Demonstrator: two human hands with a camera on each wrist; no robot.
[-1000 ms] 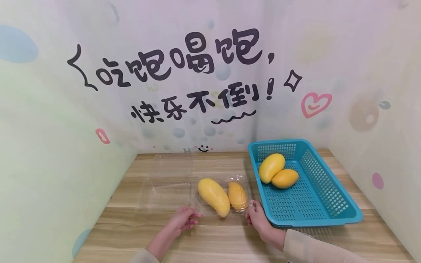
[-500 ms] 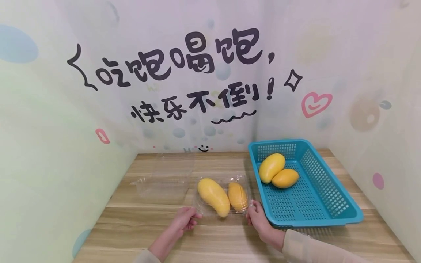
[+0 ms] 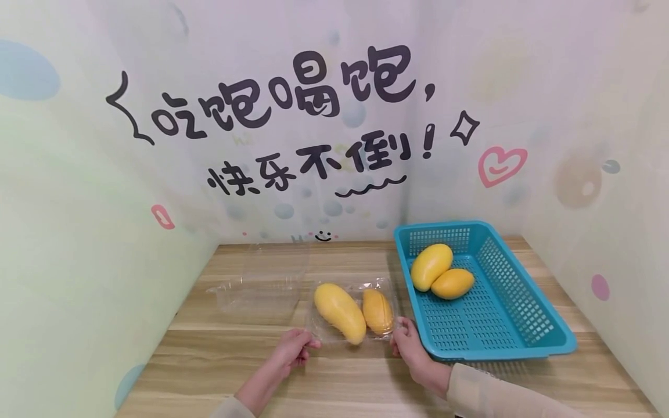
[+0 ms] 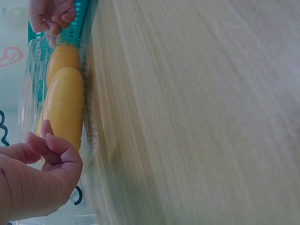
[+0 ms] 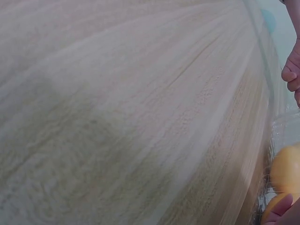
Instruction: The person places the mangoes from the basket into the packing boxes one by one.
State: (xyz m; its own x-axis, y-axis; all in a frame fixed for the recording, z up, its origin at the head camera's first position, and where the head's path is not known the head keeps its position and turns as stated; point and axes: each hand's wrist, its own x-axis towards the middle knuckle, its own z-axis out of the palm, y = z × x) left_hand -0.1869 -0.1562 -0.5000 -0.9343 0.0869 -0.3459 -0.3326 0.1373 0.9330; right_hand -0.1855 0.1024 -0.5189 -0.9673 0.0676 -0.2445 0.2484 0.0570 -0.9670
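Note:
A clear plastic clamshell box (image 3: pixel 385 283) lies on the wooden table with two yellow mangoes in its right half. The larger mango (image 3: pixel 338 313) slants on the left, and the smaller mango (image 3: pixel 377 312) lies close to its right. My left hand (image 3: pixel 292 349) pinches the box's near left corner between thumb and fingers. At the near right corner my right hand (image 3: pixel 412 349) pinches the rim. The transparent lid half (image 3: pixel 258 296) stands tilted up at the left. In the left wrist view, the larger mango (image 4: pixel 65 105) appears just beyond my left fingers (image 4: pixel 63 157).
A blue slotted basket (image 3: pixel 514 348) stands at the right, close beside my right hand. Inside it sit another larger mango (image 3: pixel 431 267) and a smaller one (image 3: pixel 453 284). A printed wall sheet (image 3: pixel 324 209) rises behind the table (image 3: pixel 334 383).
The clear lid half has risen from lying flatter to a tilt, its near edge lifting away from the table. My left hand has shifted slightly; the mangoes and right hand stay put.

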